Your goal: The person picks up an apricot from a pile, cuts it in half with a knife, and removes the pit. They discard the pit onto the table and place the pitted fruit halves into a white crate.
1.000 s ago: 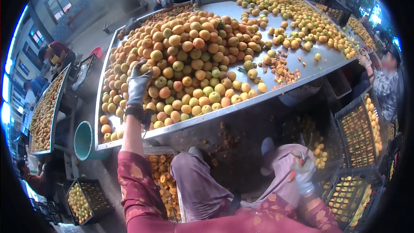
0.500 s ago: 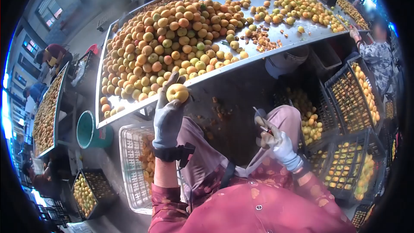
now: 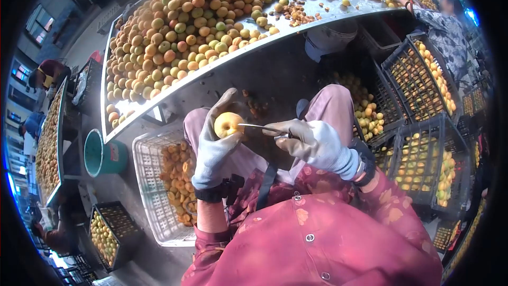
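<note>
My gloved left hand holds a yellow fruit between thumb and fingers, above my lap. From the right, my gloved right hand grips a thin knife with its blade pointing left. The blade's tip meets the right side of the fruit; whether it has gone in cannot be made out. Beyond both hands, a big heap of orange and yellow fruit lies on a metal-edged table.
A white crate of fruit pieces stands at my left, near a green bucket. Black crates of fruit are stacked at right. One person is at the table's far right; others work at far left.
My left hand has come down from the table edge with the fruit. My right hand has moved left and brought the knife to it. The view has shifted.
</note>
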The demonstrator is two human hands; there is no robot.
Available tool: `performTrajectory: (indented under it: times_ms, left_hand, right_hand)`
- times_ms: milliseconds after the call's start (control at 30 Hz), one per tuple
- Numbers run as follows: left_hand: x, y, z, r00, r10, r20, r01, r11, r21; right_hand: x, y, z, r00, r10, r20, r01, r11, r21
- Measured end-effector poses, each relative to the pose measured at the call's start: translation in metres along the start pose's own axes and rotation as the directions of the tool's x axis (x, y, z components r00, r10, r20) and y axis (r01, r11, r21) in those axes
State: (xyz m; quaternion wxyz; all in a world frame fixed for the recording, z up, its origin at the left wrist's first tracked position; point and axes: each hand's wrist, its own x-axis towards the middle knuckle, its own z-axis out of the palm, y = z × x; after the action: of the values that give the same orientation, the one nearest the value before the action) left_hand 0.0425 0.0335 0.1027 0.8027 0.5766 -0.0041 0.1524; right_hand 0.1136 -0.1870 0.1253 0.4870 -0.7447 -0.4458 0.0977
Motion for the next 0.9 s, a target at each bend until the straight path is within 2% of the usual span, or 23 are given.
performTrajectory:
  times_ms: [67, 133, 167, 267, 333, 500, 567, 600, 667, 733, 767, 800, 867, 900]
  left_hand:
    - [-0.006, 0.001, 0.001, 0.995, -0.104, -0.007, 0.104, 0.992, 0.073]
    - [-0.01, -0.006, -0.002, 0.997, -0.079, 0.008, 0.078, 0.993, 0.088]
    - [-0.011, -0.009, -0.003, 0.998, -0.049, 0.026, 0.046, 0.993, 0.107]
    - [-0.015, -0.012, -0.002, 0.997, -0.083, 0.006, 0.082, 0.992, 0.095]
    - [-0.016, -0.011, 0.001, 0.996, -0.094, 0.002, 0.093, 0.989, 0.113]
    - [-0.019, -0.016, 0.003, 0.99, -0.142, -0.012, 0.142, 0.977, 0.162]
    - [-0.022, -0.026, 0.002, 0.977, -0.212, 0.036, 0.215, 0.956, -0.201]
    - [-0.023, -0.029, 0.005, 0.976, -0.215, 0.038, 0.218, 0.955, -0.202]
    - [-0.024, -0.036, 0.016, 0.973, -0.226, 0.051, 0.219, 0.824, -0.523]
    - [-0.026, -0.044, 0.024, 0.971, -0.232, 0.061, 0.228, 0.813, -0.535]
    - [-0.026, -0.046, 0.027, 0.959, -0.281, 0.044, 0.25, 0.759, -0.601]
    - [-0.025, -0.047, 0.029, 0.943, -0.332, 0.032, 0.268, 0.699, -0.663]
    - [-0.025, -0.052, 0.026, 0.942, -0.333, 0.046, 0.285, 0.718, -0.634]
    - [-0.023, -0.054, 0.025, 0.957, -0.29, 0.027, 0.256, 0.792, -0.554]
  right_hand:
    - [0.002, -0.009, 0.0, 0.999, 0.028, 0.02, -0.027, 1.0, -0.007]
    - [0.003, -0.011, 0.001, 0.999, -0.002, 0.054, 0.012, 0.981, -0.191]
    - [0.002, -0.01, 0.002, 0.998, 0.004, 0.056, 0.007, 0.981, -0.192]
    - [-0.002, -0.01, 0.005, 0.998, -0.03, 0.047, 0.04, 0.973, -0.229]
    - [-0.007, -0.015, 0.007, 1.0, 0.013, 0.026, -0.002, 0.925, -0.38]
    - [-0.013, -0.016, 0.006, 0.981, 0.168, 0.098, -0.112, 0.899, -0.423]
    - [-0.016, -0.014, 0.01, 0.975, 0.197, 0.102, -0.132, 0.885, -0.446]
    - [-0.018, -0.012, 0.014, 0.981, 0.183, 0.07, -0.144, 0.915, -0.378]
    - [-0.02, -0.008, 0.022, 0.985, 0.171, 0.035, -0.152, 0.939, -0.31]
    - [-0.022, -0.004, 0.031, 0.961, 0.276, 0.01, -0.271, 0.95, -0.154]
    - [-0.025, 0.005, 0.041, 0.97, 0.237, -0.056, -0.243, 0.957, -0.157]
    - [-0.026, 0.008, 0.043, 0.969, 0.24, -0.059, -0.247, 0.957, -0.155]
    - [-0.026, 0.012, 0.043, 0.967, 0.239, -0.091, -0.248, 0.964, -0.098]
    - [-0.023, 0.012, 0.039, 0.966, 0.24, -0.092, -0.248, 0.964, -0.097]
